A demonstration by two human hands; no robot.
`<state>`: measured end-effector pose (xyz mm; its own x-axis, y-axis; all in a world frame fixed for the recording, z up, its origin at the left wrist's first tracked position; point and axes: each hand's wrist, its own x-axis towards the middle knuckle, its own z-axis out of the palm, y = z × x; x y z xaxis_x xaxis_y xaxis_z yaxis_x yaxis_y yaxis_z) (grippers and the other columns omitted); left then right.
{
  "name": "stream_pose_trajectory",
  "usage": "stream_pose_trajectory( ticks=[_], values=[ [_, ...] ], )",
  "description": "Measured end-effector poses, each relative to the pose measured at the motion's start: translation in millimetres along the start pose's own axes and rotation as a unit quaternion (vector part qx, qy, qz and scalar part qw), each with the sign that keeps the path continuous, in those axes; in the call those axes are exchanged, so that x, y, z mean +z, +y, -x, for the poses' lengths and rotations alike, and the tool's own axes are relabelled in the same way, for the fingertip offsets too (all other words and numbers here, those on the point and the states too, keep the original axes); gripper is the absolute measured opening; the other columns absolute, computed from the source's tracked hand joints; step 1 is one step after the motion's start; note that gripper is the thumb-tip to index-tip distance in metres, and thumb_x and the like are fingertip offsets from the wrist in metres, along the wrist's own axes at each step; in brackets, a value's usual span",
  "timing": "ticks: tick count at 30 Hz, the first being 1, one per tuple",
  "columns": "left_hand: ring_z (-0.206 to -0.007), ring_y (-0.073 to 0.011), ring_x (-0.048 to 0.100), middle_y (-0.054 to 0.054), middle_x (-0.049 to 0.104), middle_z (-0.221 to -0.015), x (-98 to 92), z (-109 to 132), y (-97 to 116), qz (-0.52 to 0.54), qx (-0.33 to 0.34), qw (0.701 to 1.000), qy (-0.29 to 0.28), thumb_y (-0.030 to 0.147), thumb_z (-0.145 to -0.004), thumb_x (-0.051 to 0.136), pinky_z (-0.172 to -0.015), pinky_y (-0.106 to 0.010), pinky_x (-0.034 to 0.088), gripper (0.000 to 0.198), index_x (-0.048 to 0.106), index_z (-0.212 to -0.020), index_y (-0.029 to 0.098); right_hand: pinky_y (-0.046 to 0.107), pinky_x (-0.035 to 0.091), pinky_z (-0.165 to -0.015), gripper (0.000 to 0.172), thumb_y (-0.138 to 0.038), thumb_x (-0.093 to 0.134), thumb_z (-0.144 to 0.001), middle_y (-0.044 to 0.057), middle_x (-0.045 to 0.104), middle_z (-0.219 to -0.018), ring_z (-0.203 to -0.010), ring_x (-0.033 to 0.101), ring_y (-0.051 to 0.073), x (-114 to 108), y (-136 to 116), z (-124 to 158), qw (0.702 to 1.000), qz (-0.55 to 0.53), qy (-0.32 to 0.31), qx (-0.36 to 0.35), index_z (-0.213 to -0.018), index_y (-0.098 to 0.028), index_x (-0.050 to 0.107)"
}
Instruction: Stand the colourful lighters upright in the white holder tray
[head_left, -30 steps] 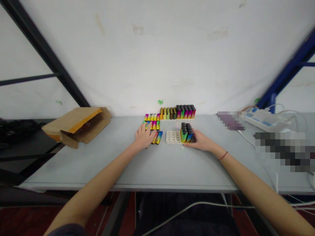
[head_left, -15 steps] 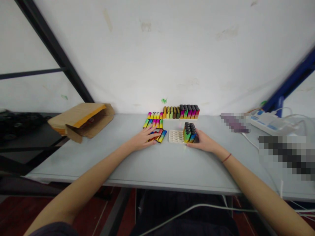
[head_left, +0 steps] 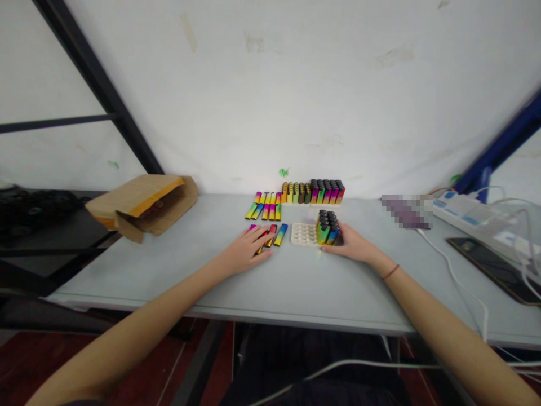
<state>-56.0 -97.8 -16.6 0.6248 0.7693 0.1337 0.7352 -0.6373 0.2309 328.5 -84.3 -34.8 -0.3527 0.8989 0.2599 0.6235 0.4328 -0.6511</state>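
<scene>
My left hand [head_left: 246, 248] lies on the grey table [head_left: 296, 282], fingers stretched over a few loose rainbow-coloured lighters [head_left: 274, 233] lying flat. Another row of loose lighters [head_left: 265, 206] lies further back. My right hand [head_left: 354, 244] rests against the right side of a white tray [head_left: 301, 234], whose right part holds a block of upright lighters [head_left: 327, 227] with dark caps. I cannot make out whether its fingers grip the tray. At the wall stands a long row of upright lighters [head_left: 313, 192].
An open cardboard box [head_left: 141, 206] lies on its side at the table's left end. A power strip [head_left: 465, 210] with white cables, a dark phone [head_left: 494, 265] and a blurred-out patch [head_left: 406, 210] sit at the right. Black and blue frame bars flank the white wall.
My left hand has drawn back toward me from the rear lighters to the nearer ones. The view has shifted slightly; my right hand stays by the tray.
</scene>
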Motion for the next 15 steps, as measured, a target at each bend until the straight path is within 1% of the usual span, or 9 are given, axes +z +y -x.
stream_pose_trajectory(
  ticks=[5, 8, 9, 11, 13, 15],
  values=[
    [-0.16, -0.0392, 0.037, -0.018, 0.041, -0.173, 4.9, 0, 2, -0.033, -0.063, 0.997, 0.015, 0.058, -0.107, 0.042, -0.13, -0.062, 0.03, 0.065, 0.056, -0.159, 0.021, 0.064, 0.052, -0.11, 0.08, -0.055, 0.088, -0.076, 0.017, 0.072, -0.134, -0.123, 0.066, 0.043, -1, -1, 0, 1.0, -0.02, -0.006, 0.008, -0.143, -0.021, 0.061],
    [-0.163, -0.042, 0.032, -0.017, 0.036, -0.176, 4.9, -5, -2, -0.044, -0.082, 0.995, 0.028, 0.062, -0.105, 0.044, -0.128, -0.066, 0.029, 0.067, 0.054, -0.16, 0.024, 0.063, 0.052, -0.109, 0.079, -0.056, 0.087, -0.078, 0.015, 0.073, -0.134, -0.123, 0.067, 0.041, -1, -1, 0, 1.0, -0.018, -0.007, 0.006, -0.143, -0.021, 0.06],
    [-0.164, -0.044, 0.028, -0.018, 0.033, -0.177, 4.3, -8, -5, -0.045, -0.09, 0.994, 0.032, 0.065, -0.103, 0.047, -0.127, -0.069, 0.029, 0.071, 0.052, -0.162, 0.025, 0.062, 0.052, -0.109, 0.079, -0.056, 0.087, -0.078, 0.015, 0.073, -0.133, -0.123, 0.067, 0.041, -1, -1, 0, 1.0, -0.015, -0.006, 0.006, -0.143, -0.022, 0.06],
    [-0.164, -0.0488, 0.022, -0.02, 0.028, -0.178, 3.0, -14, -11, -0.041, -0.11, 0.992, 0.037, 0.073, -0.096, 0.054, -0.126, -0.072, 0.029, 0.086, 0.045, -0.166, 0.024, 0.062, 0.053, -0.109, 0.078, -0.056, 0.087, -0.078, 0.014, 0.073, -0.132, -0.122, 0.067, 0.04, -1, 0, 0, 1.0, -0.009, -0.004, 0.007, -0.143, -0.022, 0.06],
    [-0.164, -0.0516, 0.02, -0.025, 0.025, -0.178, 2.4, -20, -20, -0.029, -0.122, 0.992, 0.033, 0.08, -0.09, 0.059, -0.126, -0.071, 0.03, 0.101, 0.04, -0.169, 0.019, 0.062, 0.053, -0.109, 0.078, -0.057, 0.087, -0.078, 0.014, 0.073, -0.131, -0.121, 0.067, 0.04, -1, 0, 0, 1.0, -0.004, -0.004, 0.007, -0.142, -0.022, 0.061],
    [-0.164, -0.051, 0.022, -0.028, 0.029, -0.175, 3.5, -26, -28, -0.02, -0.116, 0.993, 0.022, 0.083, -0.088, 0.058, -0.127, -0.067, 0.03, 0.108, 0.039, -0.168, 0.013, 0.062, 0.053, -0.108, 0.078, -0.057, 0.086, -0.078, 0.014, 0.073, -0.131, -0.12, 0.067, 0.041, -1, 1, 0, 1.0, -0.003, -0.007, 0.006, -0.143, -0.022, 0.061]
  ],
)
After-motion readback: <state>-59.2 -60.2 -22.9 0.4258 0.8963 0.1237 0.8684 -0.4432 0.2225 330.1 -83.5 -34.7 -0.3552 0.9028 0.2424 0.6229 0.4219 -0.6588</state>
